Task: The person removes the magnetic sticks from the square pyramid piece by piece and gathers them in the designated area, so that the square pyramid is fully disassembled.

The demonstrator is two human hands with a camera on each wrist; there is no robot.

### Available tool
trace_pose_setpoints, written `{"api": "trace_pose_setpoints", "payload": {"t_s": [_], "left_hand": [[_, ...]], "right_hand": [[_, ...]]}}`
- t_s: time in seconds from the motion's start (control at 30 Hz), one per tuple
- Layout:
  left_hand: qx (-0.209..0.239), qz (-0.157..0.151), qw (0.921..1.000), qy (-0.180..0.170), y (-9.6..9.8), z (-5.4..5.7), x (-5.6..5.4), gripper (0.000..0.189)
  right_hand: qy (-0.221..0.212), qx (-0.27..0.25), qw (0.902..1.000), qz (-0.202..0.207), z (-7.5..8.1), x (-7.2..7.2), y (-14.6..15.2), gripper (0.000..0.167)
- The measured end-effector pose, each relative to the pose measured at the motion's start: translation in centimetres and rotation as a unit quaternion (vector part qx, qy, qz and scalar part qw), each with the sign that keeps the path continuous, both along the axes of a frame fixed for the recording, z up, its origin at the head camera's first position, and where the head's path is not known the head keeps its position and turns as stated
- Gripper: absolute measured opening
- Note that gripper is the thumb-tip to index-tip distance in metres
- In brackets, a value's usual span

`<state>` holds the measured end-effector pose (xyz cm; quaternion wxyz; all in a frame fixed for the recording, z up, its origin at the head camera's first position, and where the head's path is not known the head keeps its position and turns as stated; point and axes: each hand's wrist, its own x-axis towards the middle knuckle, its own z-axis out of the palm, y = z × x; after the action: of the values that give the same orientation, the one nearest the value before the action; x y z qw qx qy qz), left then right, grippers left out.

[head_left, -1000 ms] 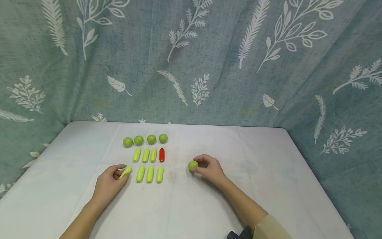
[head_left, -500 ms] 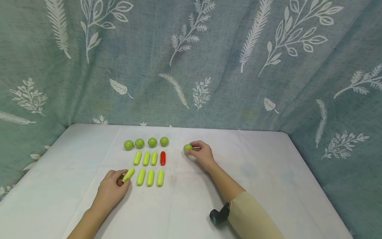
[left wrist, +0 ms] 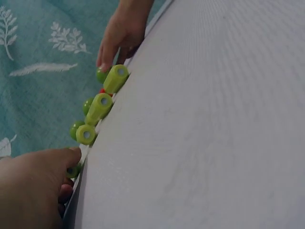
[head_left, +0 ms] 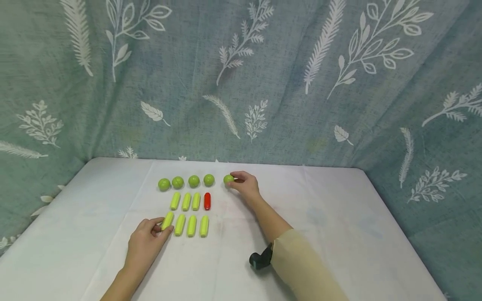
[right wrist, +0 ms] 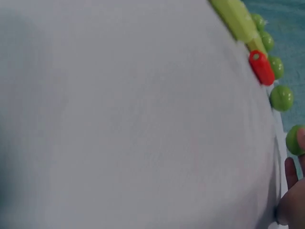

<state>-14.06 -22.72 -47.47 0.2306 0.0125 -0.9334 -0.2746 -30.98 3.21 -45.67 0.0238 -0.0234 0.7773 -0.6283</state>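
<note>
In the head view, my left hand [head_left: 147, 246] pinches a yellow-green stick [head_left: 167, 220] by its sides, at the left end of the front row of similar sticks [head_left: 191, 226]. My right hand [head_left: 246, 186] pinches a glossy green ball [head_left: 228, 179] between thumb and fingers. That ball is a short gap to the right of a back row of green balls [head_left: 193, 181]. Between these rows lie three shorter yellow-green sticks [head_left: 186, 201] and a red stick [head_left: 207, 201]. The right wrist view shows the held ball [right wrist: 295, 140] partly covered by fingers.
A white cloth [head_left: 331, 234] covers the table. Behind it hangs a blue-green curtain [head_left: 286, 113] with white leaf prints. A black device [head_left: 260, 258] sits at the right wrist, beside the beige sleeve [head_left: 301, 263].
My right hand has carried the green ball left and back, to the end of the ball row. My left hand has moved the yellow-green stick slightly right and turned it more in line with its row.
</note>
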Motion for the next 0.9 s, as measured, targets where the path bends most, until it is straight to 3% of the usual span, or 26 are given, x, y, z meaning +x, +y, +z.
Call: {"api": "trace_pose_setpoints", "payload": {"t_s": [0.2, 0.43, 0.57, 0.73, 0.9], "left_hand": [[0.001, 0.007, 0.9999, 0.016, 0.1, -0.2, 0.1, 0.033], [0.003, 0.001, 0.9998, 0.022, 0.0, -0.5, 0.5, 0.027], [0.008, 0.011, 0.9997, 0.023, -0.1, -0.5, 0.5, 0.027], [0.025, 0.024, 0.9984, 0.045, -0.2, -0.4, 0.5, 0.028], [0.029, 0.024, 0.9943, 0.1, 0.0, 0.0, 0.4, 0.033]], "right_hand": [[-0.011, -0.009, 0.9995, -0.029, 0.3, -0.6, -1.2, 0.035], [0.021, 0.118, 0.9924, -0.029, -0.3, -0.3, -1.6, 0.032], [0.036, 0.134, 0.9899, -0.028, -0.4, 0.0, -1.8, 0.033], [0.036, 0.117, 0.992, -0.03, -0.2, 0.1, -1.6, 0.045], [0.006, 0.022, 0.9994, -0.024, -0.1, 1.0, -0.4, 0.058]]}}
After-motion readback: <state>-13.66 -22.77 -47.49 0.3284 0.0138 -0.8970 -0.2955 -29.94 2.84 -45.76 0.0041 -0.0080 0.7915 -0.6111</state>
